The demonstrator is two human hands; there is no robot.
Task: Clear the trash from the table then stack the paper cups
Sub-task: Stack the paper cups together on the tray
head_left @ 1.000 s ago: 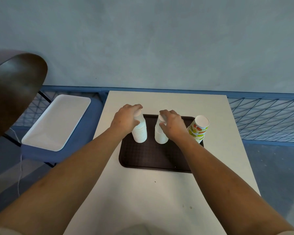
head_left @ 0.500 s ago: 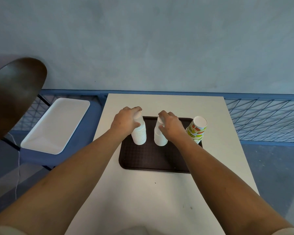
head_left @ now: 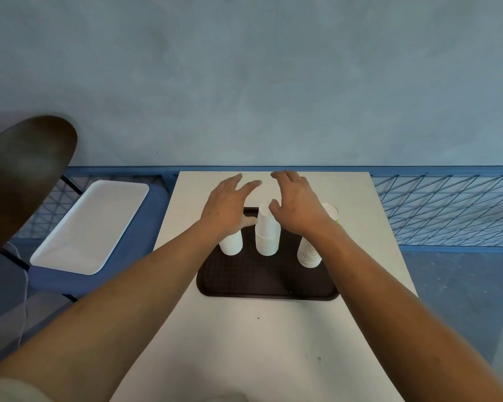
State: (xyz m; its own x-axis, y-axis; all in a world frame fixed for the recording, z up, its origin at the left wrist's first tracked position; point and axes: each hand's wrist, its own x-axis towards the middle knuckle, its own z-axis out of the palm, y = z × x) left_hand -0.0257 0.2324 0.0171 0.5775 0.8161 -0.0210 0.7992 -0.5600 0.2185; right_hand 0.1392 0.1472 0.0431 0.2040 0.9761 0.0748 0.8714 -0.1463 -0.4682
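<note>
A dark brown tray (head_left: 262, 282) lies on the white table (head_left: 256, 343). Three white paper cup stacks stand on it: a left stack (head_left: 231, 242) partly hidden under my left wrist, a taller middle stack (head_left: 267, 232), and a right stack (head_left: 310, 252) partly hidden by my right forearm. A patterned cup (head_left: 330, 211) shows its white rim behind my right hand. My left hand (head_left: 230, 203) and my right hand (head_left: 296, 203) hover above the cups, fingers spread, holding nothing.
A white rectangular tray (head_left: 90, 224) rests on a blue stand left of the table. Blue wire mesh fencing (head_left: 447, 210) runs behind and to the right. A dark brown rounded chair back (head_left: 21, 175) juts in at the far left. A blue-grey wall rises behind.
Both hands have let go of the white cup stacks and lifted up and away with fingers spread. A third white stack is now visible on the tray's right side.
</note>
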